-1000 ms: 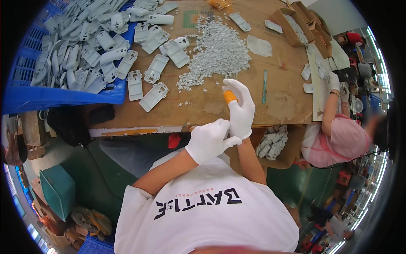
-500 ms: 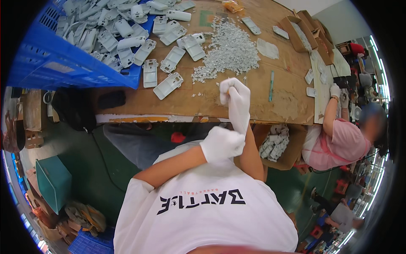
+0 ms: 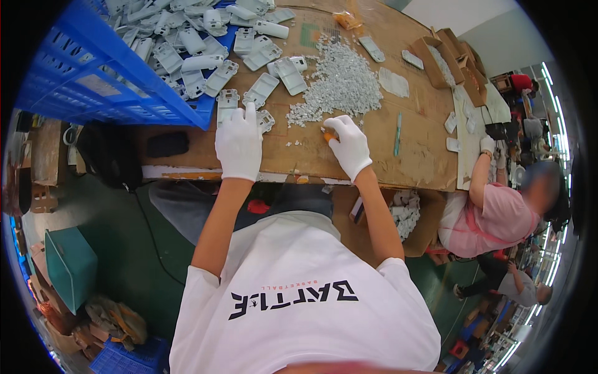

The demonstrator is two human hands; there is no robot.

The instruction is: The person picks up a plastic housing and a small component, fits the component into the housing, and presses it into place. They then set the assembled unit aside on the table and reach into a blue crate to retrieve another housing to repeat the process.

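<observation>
Hand shift: left hand (image 3: 239,144) and right hand (image 3: 350,148), earlier meeting at the right wrist, now stand apart over the bench (image 3: 430,140).
Left hand: gloved, fingers extended over two pale casings (image 3: 228,100) near the bench's front edge; whether it grips one cannot be told.
Right hand: gloved, orange cover (image 3: 328,136) on one digit, fingers curled beside the pile of clear bits (image 3: 344,81); grip not discernible.
Blue crate (image 3: 149,93): at left, heaped with casings.
</observation>
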